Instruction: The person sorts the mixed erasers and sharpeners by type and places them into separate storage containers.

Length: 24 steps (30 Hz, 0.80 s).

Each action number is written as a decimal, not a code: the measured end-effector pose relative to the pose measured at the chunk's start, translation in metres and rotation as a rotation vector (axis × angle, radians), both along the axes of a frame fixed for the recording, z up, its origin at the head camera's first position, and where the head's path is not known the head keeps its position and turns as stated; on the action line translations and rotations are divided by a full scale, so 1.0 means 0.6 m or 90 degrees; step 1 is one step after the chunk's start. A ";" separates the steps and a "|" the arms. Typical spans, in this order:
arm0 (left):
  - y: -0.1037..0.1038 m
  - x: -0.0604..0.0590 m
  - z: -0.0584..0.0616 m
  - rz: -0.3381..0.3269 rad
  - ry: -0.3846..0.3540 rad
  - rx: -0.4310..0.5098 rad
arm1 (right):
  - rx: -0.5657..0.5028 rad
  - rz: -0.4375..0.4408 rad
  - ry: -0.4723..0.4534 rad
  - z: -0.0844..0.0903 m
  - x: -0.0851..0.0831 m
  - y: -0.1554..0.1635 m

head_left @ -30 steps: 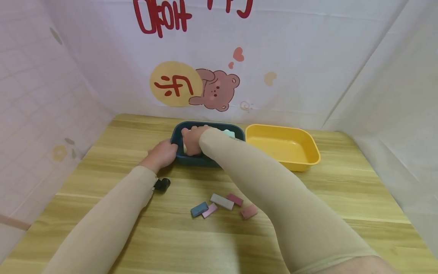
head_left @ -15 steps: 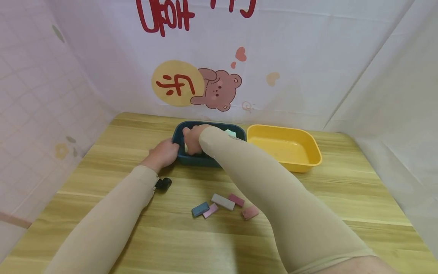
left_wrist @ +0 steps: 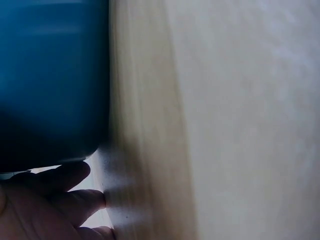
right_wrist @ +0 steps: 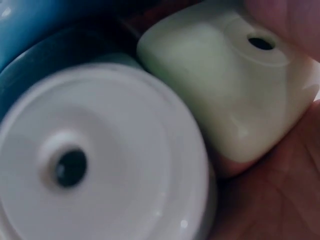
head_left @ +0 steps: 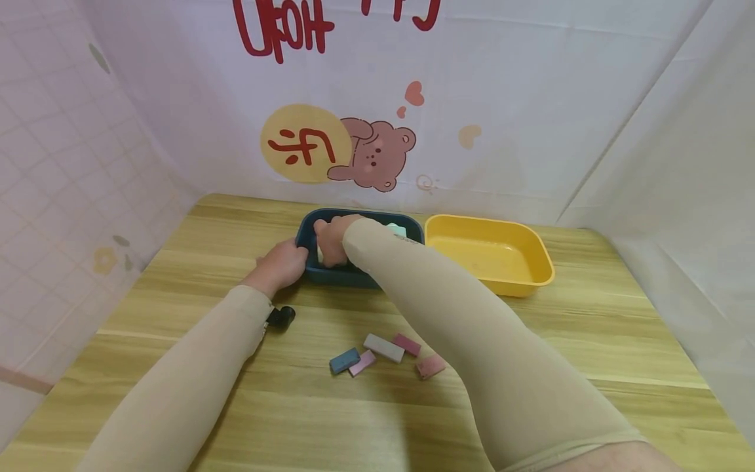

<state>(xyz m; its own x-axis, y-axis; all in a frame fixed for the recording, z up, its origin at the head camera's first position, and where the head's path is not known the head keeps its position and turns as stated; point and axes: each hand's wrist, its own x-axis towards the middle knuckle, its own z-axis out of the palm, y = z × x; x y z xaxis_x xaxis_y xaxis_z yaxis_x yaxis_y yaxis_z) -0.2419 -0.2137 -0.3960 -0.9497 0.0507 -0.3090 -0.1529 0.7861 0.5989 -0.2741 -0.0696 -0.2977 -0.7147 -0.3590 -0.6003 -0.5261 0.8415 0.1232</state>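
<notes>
A dark blue tray [head_left: 339, 275] stands at the back middle of the wooden table. My left hand [head_left: 282, 265] holds its left end; the left wrist view shows the tray wall [left_wrist: 50, 75] with my fingers [left_wrist: 55, 195] against its lower edge. Reaching into the tray, my right hand [head_left: 331, 239] grips a pale green squarish piece [right_wrist: 235, 95] with a small hole in it. A white round piece [right_wrist: 100, 160] with a hole lies right beside it. Another pale mint piece [head_left: 397, 229] shows at the tray's far side.
A yellow tray [head_left: 533, 252] stands just right of the blue one. Several small blocks lie nearer me: blue [head_left: 345, 360], pink [head_left: 362, 362], grey [head_left: 383, 347], dark pink [head_left: 406, 344], salmon [head_left: 430, 366]. A small black object [head_left: 282, 316] sits by my left wrist. Cloth walls enclose the table.
Both hands stay where they were, left on the tray's end and right inside the tray. Only the head view has shifted slightly.
</notes>
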 end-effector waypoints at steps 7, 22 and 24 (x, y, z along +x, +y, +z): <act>0.006 0.002 0.004 0.000 0.003 -0.003 | -0.017 -0.009 -0.005 0.001 -0.001 0.008; 0.005 0.002 0.005 -0.004 -0.006 -0.012 | -0.123 0.064 0.038 -0.007 -0.004 0.051; 0.004 0.003 0.004 0.001 -0.005 -0.010 | -0.135 0.085 0.056 -0.004 -0.003 0.061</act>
<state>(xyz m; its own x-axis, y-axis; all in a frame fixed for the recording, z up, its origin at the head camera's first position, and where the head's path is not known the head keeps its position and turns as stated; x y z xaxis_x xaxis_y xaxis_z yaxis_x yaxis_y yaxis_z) -0.2402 -0.2114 -0.3938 -0.9474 0.0440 -0.3169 -0.1590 0.7948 0.5856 -0.2758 -0.0328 -0.3002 -0.6981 -0.5648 -0.4401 -0.6297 0.7768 0.0019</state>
